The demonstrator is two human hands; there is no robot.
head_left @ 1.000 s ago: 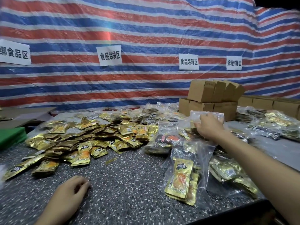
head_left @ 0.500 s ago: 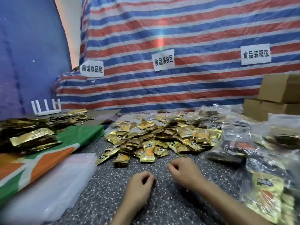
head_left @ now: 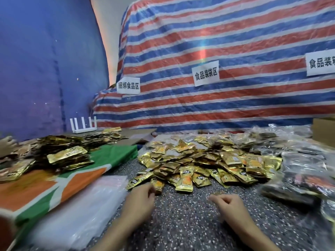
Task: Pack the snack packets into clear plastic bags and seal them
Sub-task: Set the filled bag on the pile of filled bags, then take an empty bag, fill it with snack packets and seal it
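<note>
Head view: left hand [head_left: 139,201] and right hand [head_left: 228,202] loosely curled, empty, before crinkly gold foil packets [head_left: 208,165]

Speckled table [head_left: 184,225], snack packets [head_left: 199,165], clear bags [head_left: 76,214]

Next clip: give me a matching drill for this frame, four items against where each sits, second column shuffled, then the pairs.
Items:
1. loose gold packets
2. empty clear bags
3. white router
4. filled bags

Places:
A. far left, at the back
B. right side
C. middle of the speckled table
D. near left, beside the left hand

Pairs: 1-C, 2-D, 3-A, 4-B
</note>
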